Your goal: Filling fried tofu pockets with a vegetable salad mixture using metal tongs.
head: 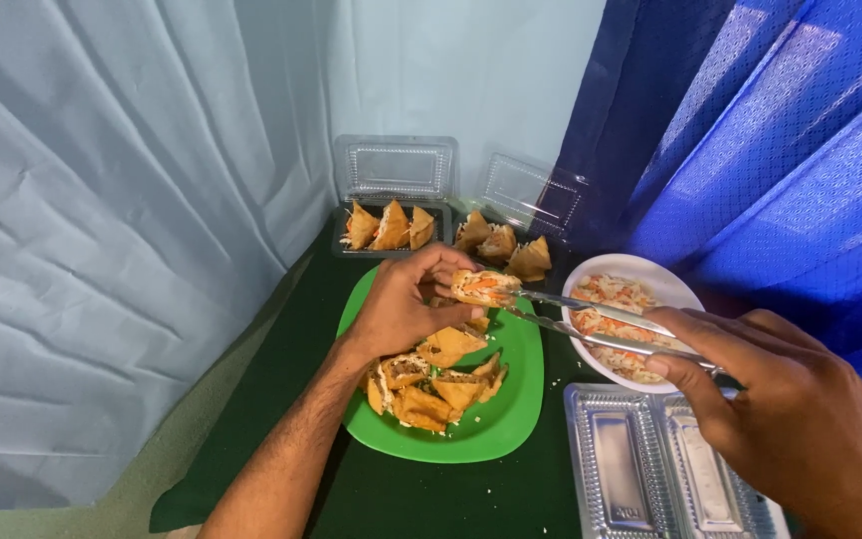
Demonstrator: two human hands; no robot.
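My left hand holds a fried triangular pastry stuffed with shredded vegetable filling, raised above a green plate. My right hand grips metal tongs whose tips reach into the pastry's open side. On the green plate lie several more golden fried pastries. A white bowl of shredded carrot and cabbage salad sits right of the plate, under the tongs.
Two open clear-lidded black boxes with filled pastries stand at the back against a pale curtain. Empty clear plastic containers lie at the lower right. A blue curtain hangs on the right. The surface is a dark green cloth.
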